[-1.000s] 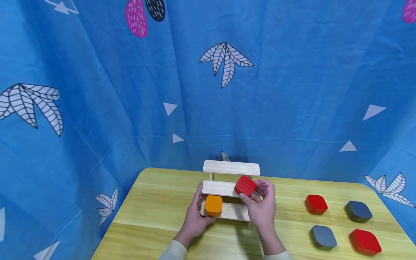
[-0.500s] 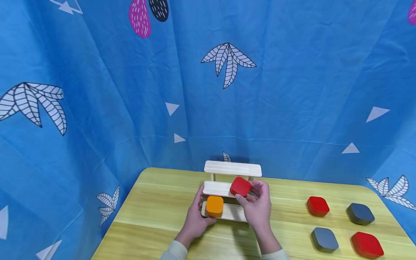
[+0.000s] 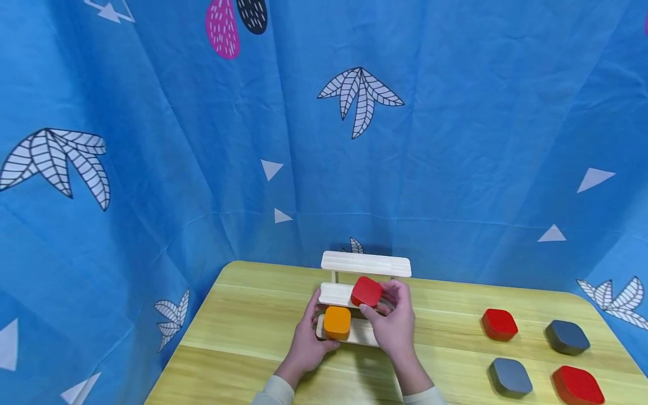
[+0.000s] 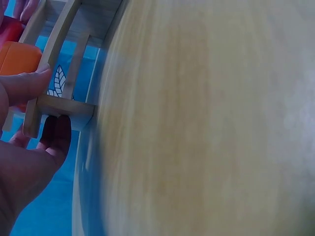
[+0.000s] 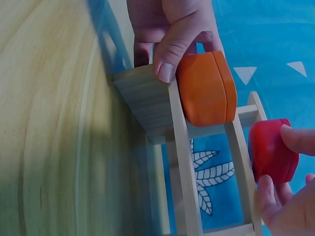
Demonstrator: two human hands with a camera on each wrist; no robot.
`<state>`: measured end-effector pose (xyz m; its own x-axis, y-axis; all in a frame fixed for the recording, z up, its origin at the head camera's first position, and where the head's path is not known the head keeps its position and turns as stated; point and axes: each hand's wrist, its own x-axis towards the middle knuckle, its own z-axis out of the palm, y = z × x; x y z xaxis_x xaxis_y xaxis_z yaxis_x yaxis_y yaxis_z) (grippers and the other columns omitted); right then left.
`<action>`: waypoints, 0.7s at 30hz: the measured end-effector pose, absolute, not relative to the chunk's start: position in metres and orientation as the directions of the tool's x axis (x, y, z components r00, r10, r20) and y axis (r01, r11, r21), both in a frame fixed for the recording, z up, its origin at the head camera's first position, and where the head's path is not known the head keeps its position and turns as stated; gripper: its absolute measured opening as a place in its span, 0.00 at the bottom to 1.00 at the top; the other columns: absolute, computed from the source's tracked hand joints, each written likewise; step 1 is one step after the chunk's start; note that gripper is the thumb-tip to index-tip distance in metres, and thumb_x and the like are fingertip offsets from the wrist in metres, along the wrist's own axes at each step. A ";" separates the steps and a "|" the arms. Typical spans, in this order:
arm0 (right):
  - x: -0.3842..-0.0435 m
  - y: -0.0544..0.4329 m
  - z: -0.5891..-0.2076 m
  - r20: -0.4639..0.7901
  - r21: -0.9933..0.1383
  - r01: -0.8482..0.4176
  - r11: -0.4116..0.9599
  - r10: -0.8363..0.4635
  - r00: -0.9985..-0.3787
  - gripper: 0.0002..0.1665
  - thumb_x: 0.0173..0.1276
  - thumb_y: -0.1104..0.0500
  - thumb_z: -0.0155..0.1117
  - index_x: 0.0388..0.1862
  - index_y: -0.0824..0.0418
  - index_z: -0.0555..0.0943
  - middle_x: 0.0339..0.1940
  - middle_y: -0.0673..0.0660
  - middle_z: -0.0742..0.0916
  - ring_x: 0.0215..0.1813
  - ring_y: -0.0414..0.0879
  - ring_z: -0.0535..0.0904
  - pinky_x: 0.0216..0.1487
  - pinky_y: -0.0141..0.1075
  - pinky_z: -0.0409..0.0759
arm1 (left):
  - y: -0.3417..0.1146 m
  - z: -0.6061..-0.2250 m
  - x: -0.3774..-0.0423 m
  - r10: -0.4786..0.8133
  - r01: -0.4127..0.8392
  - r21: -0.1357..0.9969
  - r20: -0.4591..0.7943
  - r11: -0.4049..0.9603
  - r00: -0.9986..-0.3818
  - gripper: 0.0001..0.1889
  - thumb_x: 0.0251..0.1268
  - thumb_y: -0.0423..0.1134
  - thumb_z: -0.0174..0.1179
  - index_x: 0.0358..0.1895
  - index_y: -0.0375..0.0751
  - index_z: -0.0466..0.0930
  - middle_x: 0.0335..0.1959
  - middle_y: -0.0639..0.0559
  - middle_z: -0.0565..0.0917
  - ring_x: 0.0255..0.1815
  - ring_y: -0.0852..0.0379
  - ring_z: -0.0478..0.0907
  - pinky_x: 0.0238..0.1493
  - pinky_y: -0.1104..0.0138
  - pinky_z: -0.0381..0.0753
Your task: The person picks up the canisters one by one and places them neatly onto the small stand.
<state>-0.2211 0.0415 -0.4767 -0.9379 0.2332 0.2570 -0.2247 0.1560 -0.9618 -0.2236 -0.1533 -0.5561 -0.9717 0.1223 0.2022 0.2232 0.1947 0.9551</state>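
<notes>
Red box (image 3: 367,292): is sitting at the middle step (image 3: 334,294) of the rack (image 3: 365,263), about midway along (whether its base is touching the wood, I cannot fairly tell).
Right hand (image 3: 397,326): is pinching the red box from its right side between thumb and fingers.
Left hand (image 3: 307,346): is clamping the rack's left end, thumb lying along the lowest step (image 3: 364,333).
Orange box (image 3: 337,322): is standing on the lowest step near its left end, just beside the left thumb.
Lie: the rack's long axis is running left to right; the squarish red box, slightly askew to it, is lying behind and right of the orange box, the right hand being nearer.
Table (image 3: 243,315): is bearing, off to the right, a back red box (image 3: 499,324), back grey box (image 3: 567,337), front grey box (image 3: 510,377) and front red box (image 3: 578,385).
</notes>
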 end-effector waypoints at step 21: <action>-0.231 0.027 -0.474 0.250 -0.951 -0.213 0.225 0.154 -0.956 0.38 0.50 0.74 0.79 0.57 0.59 0.70 0.57 0.59 0.81 0.56 0.55 0.79 0.54 0.47 0.82 | -0.154 -0.553 -0.221 0.132 0.214 0.956 0.190 0.201 -0.973 0.66 0.42 0.17 0.74 0.82 0.62 0.43 0.66 0.53 0.70 0.62 0.49 0.72 0.59 0.61 0.76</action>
<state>-0.2313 0.0270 -0.4743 -0.9558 0.1543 0.2504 -0.2129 0.2246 -0.9509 -0.2213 -0.1540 -0.5527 -0.9730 0.1315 0.1898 0.2136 0.2011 0.9560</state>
